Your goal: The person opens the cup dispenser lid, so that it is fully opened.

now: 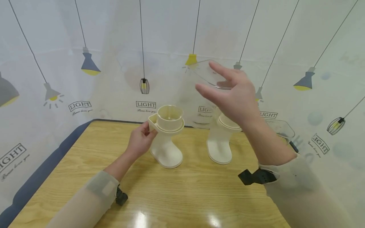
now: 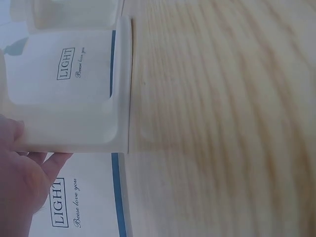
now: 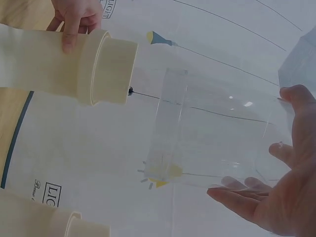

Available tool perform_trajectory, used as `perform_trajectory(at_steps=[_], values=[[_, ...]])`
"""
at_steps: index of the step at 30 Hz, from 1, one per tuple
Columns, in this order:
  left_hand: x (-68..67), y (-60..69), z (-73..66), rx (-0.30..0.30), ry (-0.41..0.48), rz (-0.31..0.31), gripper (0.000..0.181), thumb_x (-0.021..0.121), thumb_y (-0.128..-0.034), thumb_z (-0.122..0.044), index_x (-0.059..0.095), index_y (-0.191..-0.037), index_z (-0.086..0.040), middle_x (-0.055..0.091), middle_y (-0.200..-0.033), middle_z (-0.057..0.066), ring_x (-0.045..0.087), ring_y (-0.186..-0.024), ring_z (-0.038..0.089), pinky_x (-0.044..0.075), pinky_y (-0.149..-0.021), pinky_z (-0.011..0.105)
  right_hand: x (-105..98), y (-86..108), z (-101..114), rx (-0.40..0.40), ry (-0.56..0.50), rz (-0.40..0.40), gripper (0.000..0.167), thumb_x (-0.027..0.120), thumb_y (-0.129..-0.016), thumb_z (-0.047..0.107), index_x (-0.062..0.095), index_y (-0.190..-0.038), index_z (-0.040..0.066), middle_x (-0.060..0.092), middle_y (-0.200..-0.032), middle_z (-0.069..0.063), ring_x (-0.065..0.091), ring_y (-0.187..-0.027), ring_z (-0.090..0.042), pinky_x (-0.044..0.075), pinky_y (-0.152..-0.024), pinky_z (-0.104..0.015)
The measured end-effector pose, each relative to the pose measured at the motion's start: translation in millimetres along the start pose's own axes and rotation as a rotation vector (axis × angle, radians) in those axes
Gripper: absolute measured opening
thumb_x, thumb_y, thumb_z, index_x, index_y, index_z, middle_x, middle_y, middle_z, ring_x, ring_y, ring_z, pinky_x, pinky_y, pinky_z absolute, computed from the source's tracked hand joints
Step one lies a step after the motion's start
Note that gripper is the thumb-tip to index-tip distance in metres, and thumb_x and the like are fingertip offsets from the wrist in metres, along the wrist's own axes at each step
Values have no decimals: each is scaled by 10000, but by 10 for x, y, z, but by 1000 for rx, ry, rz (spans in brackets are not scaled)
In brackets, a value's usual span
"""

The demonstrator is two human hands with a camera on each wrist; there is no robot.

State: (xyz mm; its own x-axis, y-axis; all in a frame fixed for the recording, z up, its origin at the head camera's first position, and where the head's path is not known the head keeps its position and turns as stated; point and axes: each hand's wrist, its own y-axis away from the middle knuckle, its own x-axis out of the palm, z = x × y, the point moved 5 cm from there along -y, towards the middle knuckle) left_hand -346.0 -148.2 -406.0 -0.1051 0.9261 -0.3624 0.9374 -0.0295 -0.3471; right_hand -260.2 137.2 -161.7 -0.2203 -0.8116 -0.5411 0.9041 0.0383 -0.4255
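A cream plastic stand [image 1: 166, 148] with a flat foot and a round collar on top stands upright on the table. My left hand [image 1: 140, 140] grips the stand at its upper left side, just below the collar. Raised above and to the right, my right hand [image 1: 238, 95] holds a clear plastic container [image 3: 227, 133], thumb and fingers around its side. The right wrist view shows the container's far end apart from the stand's collar. In the head view the container is hard to make out against the wall.
A second cream stand [image 1: 219, 145] of the same kind stands to the right, its top partly behind my right arm. The wooden table [image 1: 182, 196] ends at a dark edge before a printed wall sheet [image 1: 114, 63]. A clear outlined object [image 1: 280, 128] lies at the back right.
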Motion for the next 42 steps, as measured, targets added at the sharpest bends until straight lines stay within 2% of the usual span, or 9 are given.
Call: perform_trajectory(at_steps=[6,13,18,21,26,28,34,41,42], values=[[3,-9,-11,-8,-3,2,477,693,-1053,-107,629,-1525,-72,749,-1375,232,769,-1180,412,669,-999,526,-197,103,-105,-30,78,-25,691,851,-901,593,586,-1536,518,533,-1572,-66,685,-1343,-263,624,-972,-494],[0,-7,-11,-16,-8,7,494,692,-1054,-105,615,-1541,-77,737,-1397,234,762,-1201,419,665,-1010,531,-415,212,-222,-24,100,-43,681,878,-904,540,589,-1520,533,535,-1566,-45,707,-1321,-293,606,-814,-209],[-1,-4,-22,-9,-20,15,492,699,-1056,-113,613,-1539,-74,729,-1412,233,758,-1212,424,661,-1018,535,-586,297,-285,7,124,-76,656,884,-900,532,593,-1486,580,528,-1524,-29,717,-1305,-268,586,-762,-142],[-5,-6,-22,-11,-16,22,494,695,-1059,-115,608,-1543,-73,726,-1419,232,757,-1211,424,660,-1018,533,-696,343,-330,18,141,-98,658,887,-900,525,584,-1480,600,521,-1508,-25,718,-1287,-208,580,-744,-127],[-23,-23,4,-14,-15,40,488,674,-1070,-113,598,-1551,-73,709,-1458,215,748,-1231,412,658,-1028,520,-898,408,-424,32,160,-133,669,898,-905,482,587,-1488,585,509,-1558,-22,678,-1148,74,565,-708,-84],[-32,-34,14,-18,-21,51,489,668,-1074,-120,593,-1555,-79,705,-1470,205,742,-1240,406,655,-1034,519,-973,434,-463,38,160,-145,671,902,-906,458,595,-1492,569,518,-1538,33,647,-1094,148,560,-698,-73],[-53,-58,19,-51,-20,79,488,653,-1091,-145,570,-1567,-79,688,-1497,199,717,-1281,397,640,-1061,522,-1160,538,-583,58,184,-171,683,898,-916,425,592,-1517,534,495,-1377,249,633,-1068,209,530,-695,-60],[-62,-108,1,-51,-4,82,494,653,-1093,-134,562,-1572,-50,665,-1524,209,677,-1353,408,605,-1123,534,-1386,644,-803,130,236,-184,693,880,-926,479,558,-1535,556,478,-1583,72,585,-1042,259,510,-689,-43],[-62,-114,3,-53,1,85,499,651,-1095,-132,556,-1577,-48,654,-1538,209,665,-1375,409,595,-1138,535,-1416,656,-839,141,238,-186,694,879,-926,482,557,-1537,554,477,-1583,92,583,-1038,264,511,-690,-41]])
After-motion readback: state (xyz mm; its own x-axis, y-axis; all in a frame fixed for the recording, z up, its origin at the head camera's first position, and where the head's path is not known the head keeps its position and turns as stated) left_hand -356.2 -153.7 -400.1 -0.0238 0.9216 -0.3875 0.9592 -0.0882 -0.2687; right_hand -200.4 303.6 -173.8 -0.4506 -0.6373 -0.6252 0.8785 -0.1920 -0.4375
